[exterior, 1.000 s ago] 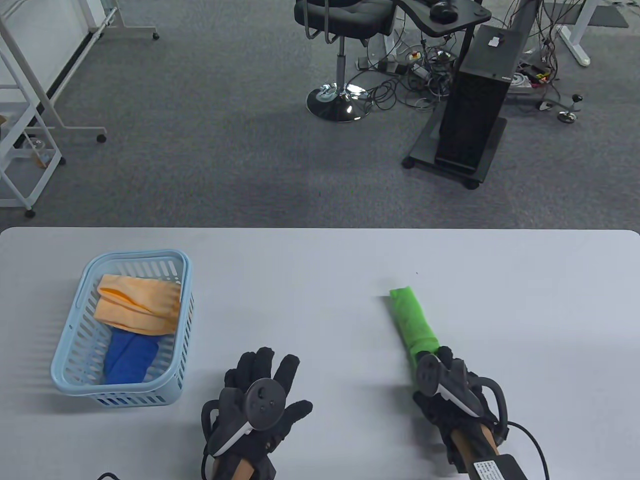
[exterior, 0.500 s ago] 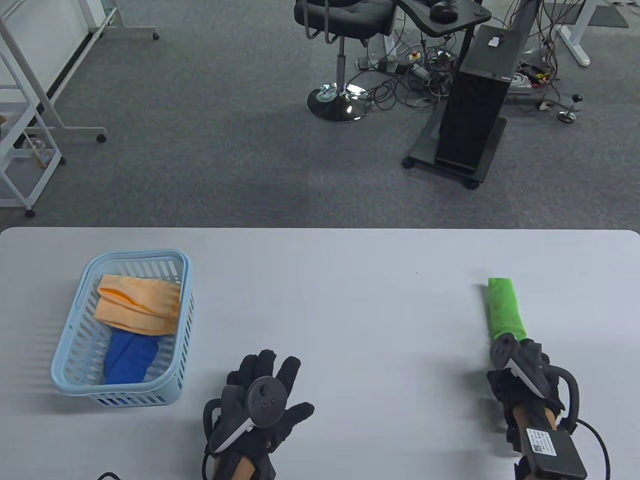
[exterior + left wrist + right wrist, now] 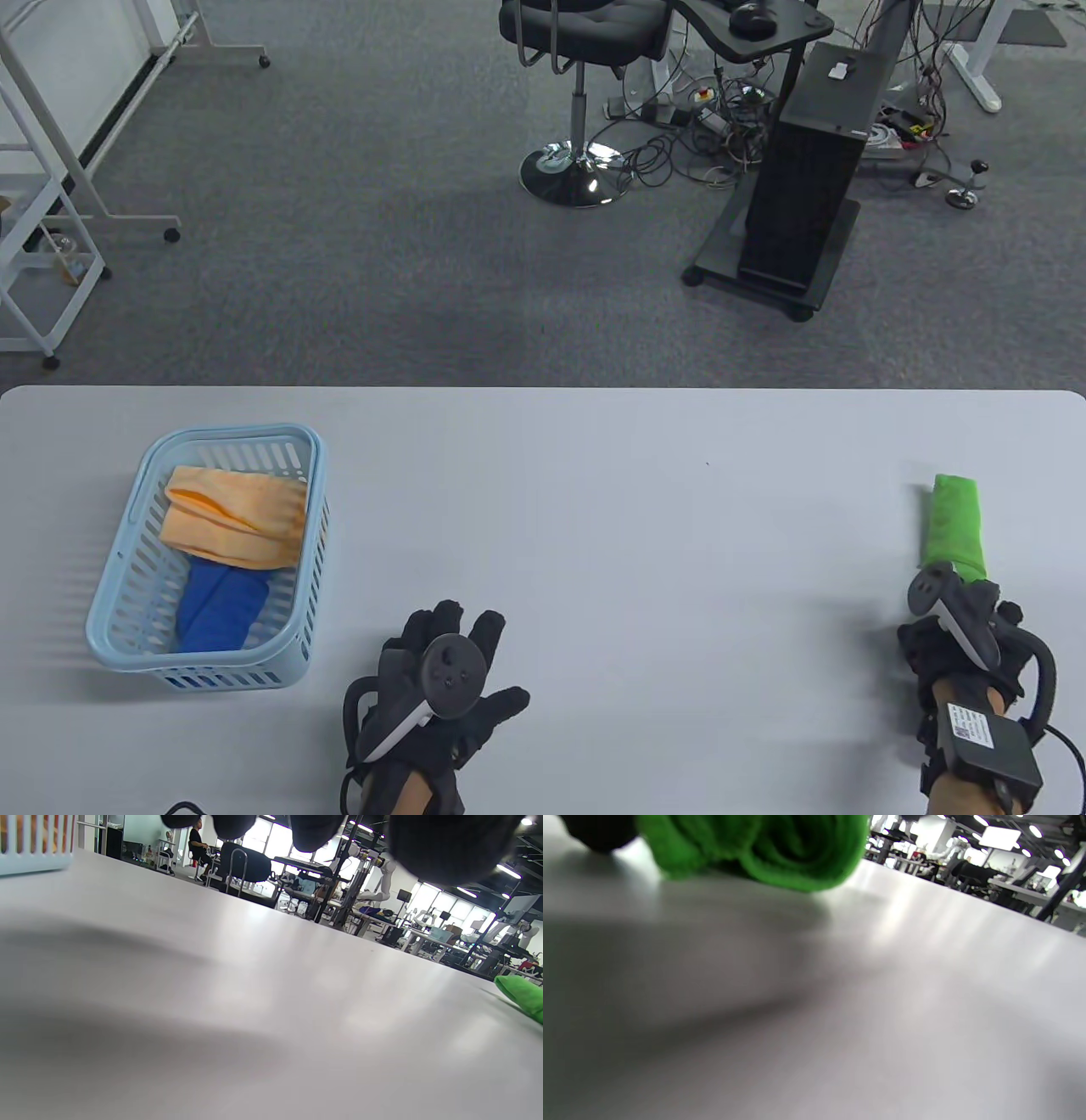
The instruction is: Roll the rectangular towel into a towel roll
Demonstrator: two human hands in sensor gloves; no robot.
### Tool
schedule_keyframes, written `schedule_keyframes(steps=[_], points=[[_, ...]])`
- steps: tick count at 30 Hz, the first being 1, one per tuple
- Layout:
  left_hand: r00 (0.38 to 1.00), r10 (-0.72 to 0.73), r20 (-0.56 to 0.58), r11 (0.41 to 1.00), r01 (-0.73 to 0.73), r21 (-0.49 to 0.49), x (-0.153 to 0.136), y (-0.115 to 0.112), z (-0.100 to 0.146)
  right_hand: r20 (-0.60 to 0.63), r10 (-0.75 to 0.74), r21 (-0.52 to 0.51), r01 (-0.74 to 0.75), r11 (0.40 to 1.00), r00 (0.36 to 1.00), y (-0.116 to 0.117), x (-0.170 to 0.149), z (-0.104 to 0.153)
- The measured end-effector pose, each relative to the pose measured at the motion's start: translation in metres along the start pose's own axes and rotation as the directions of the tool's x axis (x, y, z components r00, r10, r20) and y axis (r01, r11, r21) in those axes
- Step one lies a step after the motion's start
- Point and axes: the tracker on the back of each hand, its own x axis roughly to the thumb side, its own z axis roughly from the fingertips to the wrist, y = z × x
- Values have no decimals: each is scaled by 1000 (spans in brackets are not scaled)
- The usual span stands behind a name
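A rolled green towel [image 3: 954, 526] lies near the table's right edge, pointing away from me. My right hand [image 3: 963, 615] grips its near end; the fingers are hidden under the tracker. In the right wrist view the roll's spiral end [image 3: 763, 844] is close at the top, just above the table. Its far tip shows in the left wrist view [image 3: 524, 995]. My left hand [image 3: 445, 671] rests flat on the table at front centre, fingers spread, holding nothing.
A light blue basket [image 3: 136, 654] stands at the table's left with an orange towel [image 3: 233, 518] and a blue towel [image 3: 219, 603] in it. Beyond the table's far edge are grey carpet, an office chair [image 3: 585, 34] and a black stand [image 3: 797, 195].
My right hand has carried the green roll from the table's middle right to near the right edge. My left hand has stayed in place.
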Motion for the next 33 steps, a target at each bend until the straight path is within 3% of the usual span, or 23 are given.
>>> schedule_keyframes(steps=[8, 11, 14, 18, 24, 33], points=[[1000, -3, -1, 1000, 3, -14, 0, -1, -1, -16, -106, -5, 106, 994, 994, -15, -12, -2], [1000, -4, 13, 1000, 4, -16, 2, 0, -1, -21, -111, -30, 110, 993, 994, -27, -16, 7], [999, 0, 45, 1000, 1, -23, 5, 0, 0, -10, -129, -129, 127, 984, 992, -46, -23, 24], [997, -14, 71, 1000, 15, -17, 7, 2, 1, 40, -142, -136, 146, 980, 989, -66, -17, 47], [996, -9, 92, 1000, 9, -4, 10, 3, 3, 235, -39, -181, 83, 980, 971, -83, 30, 96], [995, -2, 101, 1000, 2, 0, 12, 3, 5, 537, 127, -246, 11, 969, 834, -53, 112, 180]])
